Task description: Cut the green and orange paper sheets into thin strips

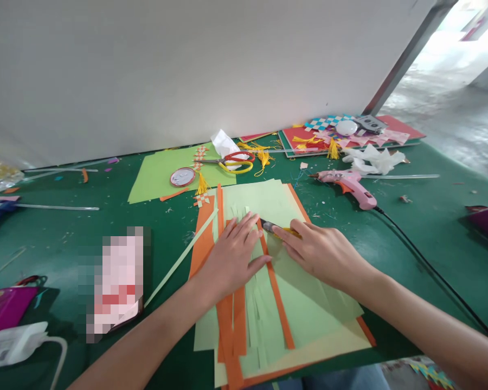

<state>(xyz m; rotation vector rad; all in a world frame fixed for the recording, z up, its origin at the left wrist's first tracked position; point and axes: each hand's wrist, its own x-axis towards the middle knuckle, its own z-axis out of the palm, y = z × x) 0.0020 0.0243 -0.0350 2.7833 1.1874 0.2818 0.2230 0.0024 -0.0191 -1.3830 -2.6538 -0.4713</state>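
My left hand (pixel 232 254) lies flat on a stack of pale green and orange paper, its fingers stretched out and slightly apart. An orange paper strip (pixel 280 303) runs down from beside its fingertips. My right hand (pixel 323 250) is closed around a yellow utility knife (pixel 270 226), with the index finger along its top. The knife's dark tip points left and touches or nearly touches the strip's upper end, close to my left fingertips. Under both hands is a pale green sheet (pixel 309 303). More orange strips (pixel 239 319) and thin green strips lie below my left palm.
Behind the stack are red and yellow scissors (pixel 236 162), a round tin (pixel 183 176) and yellow tassels (pixel 202 184). At right lies a pink glue gun (pixel 350 186) with a black cord. A blurred-out phone (pixel 120 284) and white charger (pixel 18 344) lie left. A pale wall stands behind.
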